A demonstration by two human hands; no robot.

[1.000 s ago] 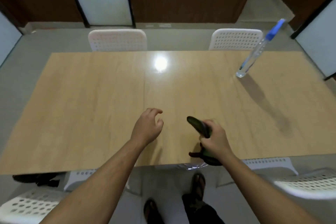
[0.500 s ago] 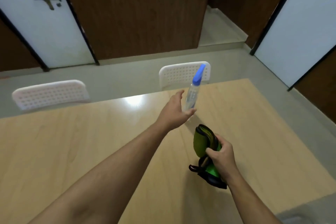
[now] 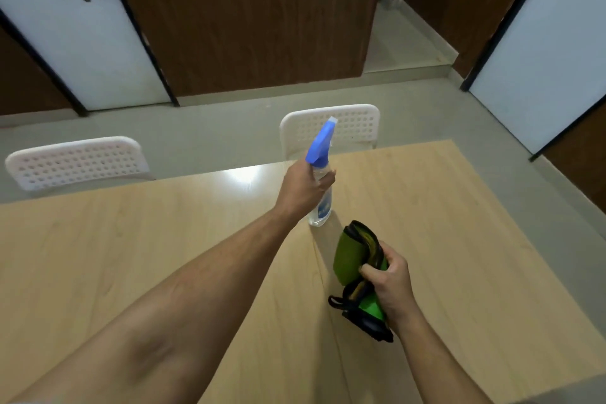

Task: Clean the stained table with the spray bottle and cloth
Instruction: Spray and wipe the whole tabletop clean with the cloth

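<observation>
Fingers of your left hand wrap the neck of the spray bottle, which stands upright on the wooden counter with its blue nozzle above your grip. Your right hand, nearer you, clutches the folded green cloth just above the counter. Settle the grip below the nozzle before lifting, get a finger onto the trigger, and aim down at the counter. No stain shows clearly, so find it first; keep the cloth ready to wipe.
</observation>
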